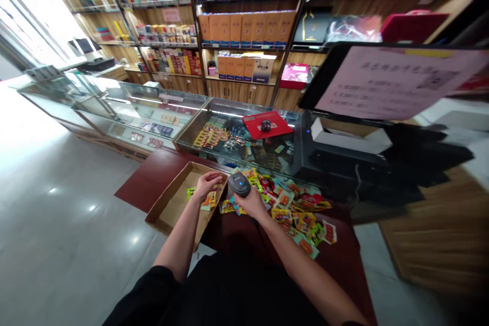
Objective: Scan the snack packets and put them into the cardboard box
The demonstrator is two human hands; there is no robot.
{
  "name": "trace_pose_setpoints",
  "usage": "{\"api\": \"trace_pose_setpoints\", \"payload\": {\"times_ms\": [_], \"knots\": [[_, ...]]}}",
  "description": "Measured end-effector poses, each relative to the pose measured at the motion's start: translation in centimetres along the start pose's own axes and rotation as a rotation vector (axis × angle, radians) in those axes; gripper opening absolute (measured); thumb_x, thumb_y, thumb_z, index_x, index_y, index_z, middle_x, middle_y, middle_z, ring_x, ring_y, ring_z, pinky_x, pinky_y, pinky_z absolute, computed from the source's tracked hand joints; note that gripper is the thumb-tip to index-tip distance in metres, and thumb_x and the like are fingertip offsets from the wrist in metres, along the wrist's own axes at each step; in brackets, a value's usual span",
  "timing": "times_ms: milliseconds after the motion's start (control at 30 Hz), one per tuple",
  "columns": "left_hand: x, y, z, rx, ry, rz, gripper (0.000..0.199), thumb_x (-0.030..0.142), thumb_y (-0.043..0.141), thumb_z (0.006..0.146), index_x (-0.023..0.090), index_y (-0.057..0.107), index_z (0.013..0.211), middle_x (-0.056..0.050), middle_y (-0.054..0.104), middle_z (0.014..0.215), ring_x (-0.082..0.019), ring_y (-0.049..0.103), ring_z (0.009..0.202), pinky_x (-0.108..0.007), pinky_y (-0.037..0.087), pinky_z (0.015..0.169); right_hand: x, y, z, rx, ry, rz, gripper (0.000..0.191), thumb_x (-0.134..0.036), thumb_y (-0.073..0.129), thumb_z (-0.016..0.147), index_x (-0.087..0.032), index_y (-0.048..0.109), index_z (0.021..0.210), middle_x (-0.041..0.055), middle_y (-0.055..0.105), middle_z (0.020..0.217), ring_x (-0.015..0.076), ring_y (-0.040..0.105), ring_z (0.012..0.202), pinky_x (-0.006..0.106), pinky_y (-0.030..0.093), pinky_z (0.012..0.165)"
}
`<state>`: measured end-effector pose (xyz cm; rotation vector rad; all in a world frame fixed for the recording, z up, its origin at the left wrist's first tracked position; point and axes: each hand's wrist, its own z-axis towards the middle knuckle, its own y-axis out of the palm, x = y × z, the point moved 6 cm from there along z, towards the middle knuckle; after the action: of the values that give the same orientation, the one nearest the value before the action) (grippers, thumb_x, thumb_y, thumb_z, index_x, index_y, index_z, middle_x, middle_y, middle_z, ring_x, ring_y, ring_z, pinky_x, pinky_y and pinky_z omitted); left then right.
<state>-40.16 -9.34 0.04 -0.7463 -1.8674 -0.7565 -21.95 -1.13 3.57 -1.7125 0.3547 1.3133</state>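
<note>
My right hand grips a dark barcode scanner with a small blue light on its top. Left of it, my left hand hovers over an open cardboard box, its fingers loosely bent and with nothing visible between them. Just below those fingers, a yellow snack packet shows inside the box; a green one lies partly hidden behind the wrist. A loose pile of colourful snack packets spreads over the dark red tabletop to the right of the scanner.
A glass display counter runs behind the table, bearing a red mouse pad with a black mouse. At right stand a monitor covered by a pink sheet and a small white box. Stocked shelves line the wall.
</note>
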Motion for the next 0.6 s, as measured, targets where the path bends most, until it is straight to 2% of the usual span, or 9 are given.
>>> {"api": "trace_pose_setpoints", "payload": {"times_ms": [100, 233, 333, 433, 533, 600], "knots": [[-1.9, 5.3, 0.4, -0.083, -0.027, 0.046, 0.050, 0.039, 0.084, 0.059, 0.015, 0.067, 0.100, -0.010, 0.071, 0.098, -0.018, 0.068, 0.081, -0.026, 0.056, 0.061, 2.3, -4.1, -1.2, 0.079, 0.064, -0.018, 0.018, -0.030, 0.064, 0.068, -0.019, 0.069, 0.081, 0.0072, 0.074, 0.077, 0.0261, 0.071, 0.081, 0.030, 0.054, 0.067], [-5.5, 12.8, 0.6, -0.209, -0.043, 0.198, 0.042, 0.035, 0.084, 0.057, 0.014, 0.070, 0.092, -0.008, 0.072, 0.084, -0.014, 0.065, 0.066, -0.023, 0.053, 0.055, 6.2, -10.4, -3.8, 0.194, 0.144, -0.045, 0.024, -0.033, 0.065, 0.068, -0.019, 0.070, 0.088, 0.0083, 0.075, 0.088, 0.0272, 0.070, 0.089, 0.033, 0.054, 0.073], [-8.7, 17.2, 0.2, -0.272, -0.048, 0.374, 0.034, 0.029, 0.083, 0.057, 0.016, 0.072, 0.086, -0.005, 0.072, 0.074, -0.012, 0.062, 0.056, -0.021, 0.049, 0.051, 9.1, -14.5, -6.3, 0.271, 0.215, -0.070, 0.023, -0.034, 0.065, 0.068, -0.019, 0.070, 0.084, 0.0095, 0.075, 0.085, 0.0280, 0.071, 0.085, 0.033, 0.053, 0.072], [-11.6, 19.6, -0.2, -0.258, -0.056, 0.565, 0.027, 0.025, 0.082, 0.058, 0.017, 0.072, 0.082, -0.004, 0.070, 0.068, -0.012, 0.060, 0.053, -0.021, 0.047, 0.051, 11.5, -17.4, -8.6, 0.311, 0.269, -0.077, 0.019, -0.035, 0.064, 0.069, -0.019, 0.069, 0.078, 0.0097, 0.075, 0.082, 0.0269, 0.071, 0.080, 0.032, 0.053, 0.070], [-13.8, 20.4, -0.5, -0.168, -0.081, 0.685, 0.030, 0.025, 0.083, 0.054, 0.016, 0.070, 0.079, -0.003, 0.068, 0.065, -0.015, 0.061, 0.056, -0.023, 0.046, 0.054, 13.5, -18.9, -10.5, 0.340, 0.309, -0.074, 0.021, -0.034, 0.064, 0.068, -0.017, 0.069, 0.081, 0.0107, 0.075, 0.084, 0.0277, 0.071, 0.083, 0.033, 0.053, 0.071], [-15.0, 20.7, -0.6, -0.113, -0.105, 0.686, 0.034, 0.027, 0.085, 0.051, 0.016, 0.067, 0.078, -0.003, 0.066, 0.064, -0.018, 0.063, 0.060, -0.025, 0.046, 0.057, 14.4, -19.4, -11.4, 0.343, 0.320, -0.063, 0.023, -0.032, 0.064, 0.067, -0.017, 0.070, 0.084, 0.0114, 0.075, 0.085, 0.0284, 0.070, 0.086, 0.033, 0.052, 0.072]]}}
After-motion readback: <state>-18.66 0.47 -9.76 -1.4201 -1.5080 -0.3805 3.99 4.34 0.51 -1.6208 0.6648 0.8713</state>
